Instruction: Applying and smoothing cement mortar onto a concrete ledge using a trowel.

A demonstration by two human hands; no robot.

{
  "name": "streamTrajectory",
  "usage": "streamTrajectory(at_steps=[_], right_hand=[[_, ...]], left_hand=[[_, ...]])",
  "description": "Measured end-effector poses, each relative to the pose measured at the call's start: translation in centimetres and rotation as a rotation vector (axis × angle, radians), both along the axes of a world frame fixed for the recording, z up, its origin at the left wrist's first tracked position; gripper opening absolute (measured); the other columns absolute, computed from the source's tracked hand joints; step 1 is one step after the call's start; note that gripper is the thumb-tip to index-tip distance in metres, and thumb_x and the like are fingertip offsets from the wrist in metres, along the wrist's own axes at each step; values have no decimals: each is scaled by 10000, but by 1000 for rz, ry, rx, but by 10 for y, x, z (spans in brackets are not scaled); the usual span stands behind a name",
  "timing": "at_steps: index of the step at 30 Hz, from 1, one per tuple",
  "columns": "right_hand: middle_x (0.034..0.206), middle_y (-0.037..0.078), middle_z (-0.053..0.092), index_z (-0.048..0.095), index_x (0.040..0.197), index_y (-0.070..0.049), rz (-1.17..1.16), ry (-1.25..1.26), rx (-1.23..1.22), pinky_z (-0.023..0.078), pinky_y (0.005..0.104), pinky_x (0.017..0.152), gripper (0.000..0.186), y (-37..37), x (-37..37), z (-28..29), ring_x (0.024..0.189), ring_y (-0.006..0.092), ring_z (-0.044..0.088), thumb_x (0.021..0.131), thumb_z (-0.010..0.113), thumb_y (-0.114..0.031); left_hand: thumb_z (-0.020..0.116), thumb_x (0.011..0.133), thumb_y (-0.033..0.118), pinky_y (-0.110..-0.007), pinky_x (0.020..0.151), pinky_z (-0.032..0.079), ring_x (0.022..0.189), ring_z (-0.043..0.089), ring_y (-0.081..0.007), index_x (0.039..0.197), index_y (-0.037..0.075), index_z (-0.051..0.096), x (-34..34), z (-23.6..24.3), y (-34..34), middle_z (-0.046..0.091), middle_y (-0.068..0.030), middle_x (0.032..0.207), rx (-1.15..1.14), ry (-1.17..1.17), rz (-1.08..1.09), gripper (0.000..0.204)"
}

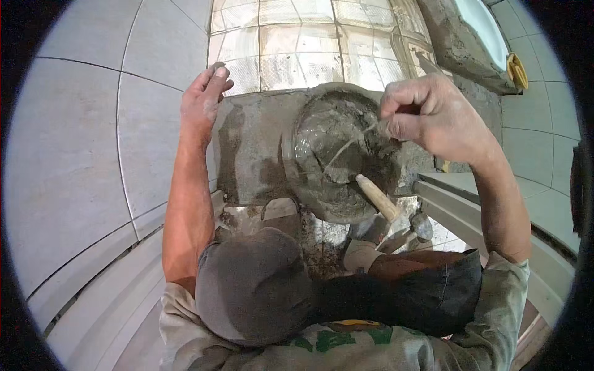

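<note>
My right hand (433, 114) is closed in a pinch above the right side of a round, mortar-smeared basin (339, 88). From its fingers a thin pale strand (346, 151), like string or wire, slants down to the left across the basin. Wet grey mortar (315, 139) lies inside. My left hand (207, 99) is raised at the left, by the edge of the patterned tiles, thumb and fingers pinched together. A small dark bit shows at its fingertips, too little to name. A wooden handle (376, 196) leans at the basin's lower right rim; its metal end is partly hidden.
Patterned tiles (297, 37) lie beyond a cement-covered ledge (247, 142). Large grey wall tiles (158, 136) stand at left. At upper right are a white basin-like fixture (482, 28) and a yellow cloth or glove (516, 71). A metal tool head (422, 227) sits by my knee.
</note>
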State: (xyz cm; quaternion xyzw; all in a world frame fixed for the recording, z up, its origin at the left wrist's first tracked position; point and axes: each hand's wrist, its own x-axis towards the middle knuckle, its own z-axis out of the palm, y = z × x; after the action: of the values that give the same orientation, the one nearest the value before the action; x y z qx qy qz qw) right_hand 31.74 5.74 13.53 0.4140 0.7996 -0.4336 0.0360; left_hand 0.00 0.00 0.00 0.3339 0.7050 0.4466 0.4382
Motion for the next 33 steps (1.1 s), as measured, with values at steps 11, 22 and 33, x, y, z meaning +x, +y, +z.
streamTrajectory(at_steps=[11, 22, 33], right_hand=[[1086, 197, 569, 552, 1147, -70, -1, 166, 1075, 493, 428, 789, 367, 5, -10, -58, 953, 367, 575, 790, 622, -117], [829, 160, 680, 701, 785, -48, 513, -663, 110, 535, 402, 708, 218, -75, 7, -133, 826, 306, 669, 751, 617, -246], [862, 135, 693, 723, 806, -82, 531, -677, 120, 532, 376, 728, 231, -74, 3, -152, 821, 280, 677, 715, 620, -267]], left_hand=[[542, 670, 794, -539, 1112, 162, 1373, 233, -361, 1438, 37, 259, 68, 28, 4, 249, -248, 1469, 119, 247, -705, 1115], [572, 765, 642, -588, 1101, 86, 1399, 140, -378, 1445, -8, 180, 88, -19, -5, 216, -261, 1477, -265, 695, -606, 1019], [515, 805, 654, -388, 1119, 188, 1347, 289, -381, 1352, -139, 311, 60, -68, -17, 299, -320, 1417, -343, 237, -545, 984]])
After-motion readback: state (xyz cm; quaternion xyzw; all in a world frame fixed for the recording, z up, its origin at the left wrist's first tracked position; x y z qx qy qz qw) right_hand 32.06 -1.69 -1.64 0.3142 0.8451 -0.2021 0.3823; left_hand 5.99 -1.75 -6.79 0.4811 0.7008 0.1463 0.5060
